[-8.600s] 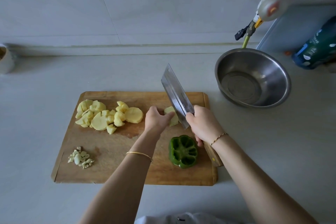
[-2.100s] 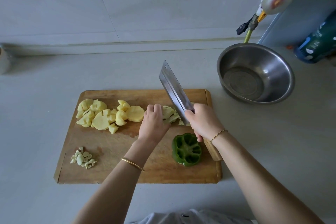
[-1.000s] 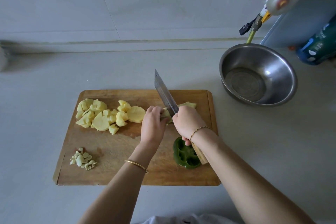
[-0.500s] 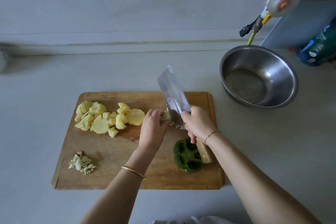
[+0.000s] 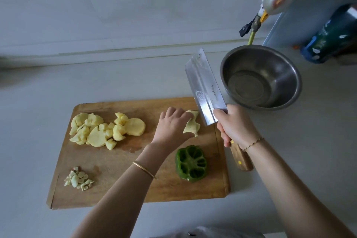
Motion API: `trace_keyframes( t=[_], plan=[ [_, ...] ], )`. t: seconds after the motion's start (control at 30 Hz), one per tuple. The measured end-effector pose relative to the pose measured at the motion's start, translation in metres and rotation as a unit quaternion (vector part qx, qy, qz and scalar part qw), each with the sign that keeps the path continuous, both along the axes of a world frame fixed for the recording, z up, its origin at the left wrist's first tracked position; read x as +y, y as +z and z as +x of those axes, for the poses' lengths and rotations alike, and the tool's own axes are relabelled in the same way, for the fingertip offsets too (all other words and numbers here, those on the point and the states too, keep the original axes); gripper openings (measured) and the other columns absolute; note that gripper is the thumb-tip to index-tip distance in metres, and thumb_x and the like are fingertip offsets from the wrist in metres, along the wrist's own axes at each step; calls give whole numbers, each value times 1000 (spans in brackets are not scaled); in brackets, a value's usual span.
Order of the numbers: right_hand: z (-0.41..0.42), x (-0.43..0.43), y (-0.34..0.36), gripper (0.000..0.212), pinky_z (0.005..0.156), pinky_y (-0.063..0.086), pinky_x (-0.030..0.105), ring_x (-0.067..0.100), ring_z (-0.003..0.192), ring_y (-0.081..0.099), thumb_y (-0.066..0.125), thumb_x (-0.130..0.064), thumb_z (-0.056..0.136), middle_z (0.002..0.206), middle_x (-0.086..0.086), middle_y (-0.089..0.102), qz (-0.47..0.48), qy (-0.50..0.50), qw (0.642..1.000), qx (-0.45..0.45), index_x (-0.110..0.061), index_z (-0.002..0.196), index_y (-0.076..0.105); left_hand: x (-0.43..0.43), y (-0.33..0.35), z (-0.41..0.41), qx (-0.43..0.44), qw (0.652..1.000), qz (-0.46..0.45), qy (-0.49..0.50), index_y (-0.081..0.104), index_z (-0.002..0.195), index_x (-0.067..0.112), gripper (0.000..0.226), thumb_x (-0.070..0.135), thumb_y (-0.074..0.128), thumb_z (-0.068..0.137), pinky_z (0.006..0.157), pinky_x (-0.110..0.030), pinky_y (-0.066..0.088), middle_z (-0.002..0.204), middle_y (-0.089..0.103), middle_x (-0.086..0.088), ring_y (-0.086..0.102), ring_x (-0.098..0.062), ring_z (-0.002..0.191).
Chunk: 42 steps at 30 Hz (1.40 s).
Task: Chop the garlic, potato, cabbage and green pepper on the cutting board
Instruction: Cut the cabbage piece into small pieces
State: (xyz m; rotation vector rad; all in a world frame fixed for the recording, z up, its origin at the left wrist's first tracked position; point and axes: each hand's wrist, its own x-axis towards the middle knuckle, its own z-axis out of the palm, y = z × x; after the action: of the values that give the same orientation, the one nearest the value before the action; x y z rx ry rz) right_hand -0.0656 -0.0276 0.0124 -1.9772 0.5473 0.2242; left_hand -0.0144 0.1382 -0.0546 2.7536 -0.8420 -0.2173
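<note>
wooden cutting board (image 5: pixel 119 162) lies on a pale counter (image 5: pixel 38 102); left hand (image 5: pixel 173 127) rests at the far right part of the board, fingers bent down over a small heap of pale pieces (image 5: pixel 192 124) and holding them in place; whether these are potato or cabbage cannot be told; right hand (image 5: pixel 234 127) is wrapped tight around the wooden handle of a knife (image 5: pixel 204 87), forefinger up against the blade; the broad blade is tilted, flat side to the camera, tip pointing away over the far right corner of the board, its heel just beside the pale pieces; whether the edge touches the board cannot be told; potato slices (image 5: pixel 104 129) sit in a heap on the far left part of the board; chopped garlic (image 5: pixel 78 178) lies near the near left corner; green pepper (image 5: pixel 191 163), cut side up and uncut otherwise, sits on the near right part, between the two forearms; a steel bowl (image 5: pixel 289 75) stands on the counter beyond the right hand, off the board; a dark bottle (image 5: pixel 332 38) lies at the far right.
</note>
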Motion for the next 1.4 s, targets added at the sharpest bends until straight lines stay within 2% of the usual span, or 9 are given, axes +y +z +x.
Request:
trace_keyframes(
  t=[0.33,0.43,0.57,0.77,0.93,1.03,1.13,1.27,1.4],
  plan=[
    [-2,-3,-13,19,35,36,23,22,26,41,43,-13,88,49,8,43,8,-14,1000,13,-3,72,45,-3,1,-1,26,997,-15,-65,60,106,14,26,23,70,83,94,-37,39,112,53,-3,47,-26,108],
    [-3,-4,-12,18,35,37,23,22,26,41,43,-13,88,50,7,43,7,-17,1000,13,-3,73,45,-7,5,1,68,996,-28,-45,56,115,18,29,23,65,87,89,-35,42,112,51,0,50,-23,106],
    [-4,-4,-10,17,34,36,23,21,27,41,43,-14,88,52,9,44,7,-19,1000,13,-1,76,47,-15,7,3,59,993,58,-85,47,133,22,42,22,58,92,87,-32,40,121,44,-3,45,-21,115],
    [-4,-3,-8,23,34,38,24,20,27,42,43,-14,88,53,10,45,8,-21,1000,16,6,81,51,-14,9,2,10,992,58,-114,50,119,19,31,20,59,89,88,-25,33,120,40,-2,39,-19,113],
    [-2,0,-6,22,34,38,24,20,27,41,43,-14,89,53,9,45,15,-18,1000,10,5,79,50,0,11,4,73,993,-85,-40,58,98,18,24,21,72,78,84,-26,39,108,50,4,45,-16,104],
    [0,4,-6,20,35,38,25,20,28,40,43,-14,88,54,10,44,15,-9,1000,5,-4,71,43,18,21,6,147,949,-239,145,56,90,16,26,16,76,75,65,-23,42,86,55,6,50,-11,77],
    [3,12,-6,18,36,37,25,18,27,39,43,-13,89,55,9,44,9,18,1000,15,-5,73,43,45,25,7,238,857,-337,310,55,90,13,26,14,77,76,57,-27,45,78,56,0,51,-13,66],
    [8,30,-7,18,36,37,25,20,30,43,41,-15,91,58,14,48,-8,73,997,33,-4,78,46,71,19,4,305,808,-317,392,57,92,8,23,13,75,78,45,-25,43,74,59,-6,54,-15,58],
    [15,50,-13,21,36,36,23,19,31,44,41,-16,91,60,11,49,12,105,993,58,2,91,51,79,6,-5,364,744,-338,447,57,83,3,18,10,74,80,51,-27,53,70,60,-10,57,-15,56]
  ],
)
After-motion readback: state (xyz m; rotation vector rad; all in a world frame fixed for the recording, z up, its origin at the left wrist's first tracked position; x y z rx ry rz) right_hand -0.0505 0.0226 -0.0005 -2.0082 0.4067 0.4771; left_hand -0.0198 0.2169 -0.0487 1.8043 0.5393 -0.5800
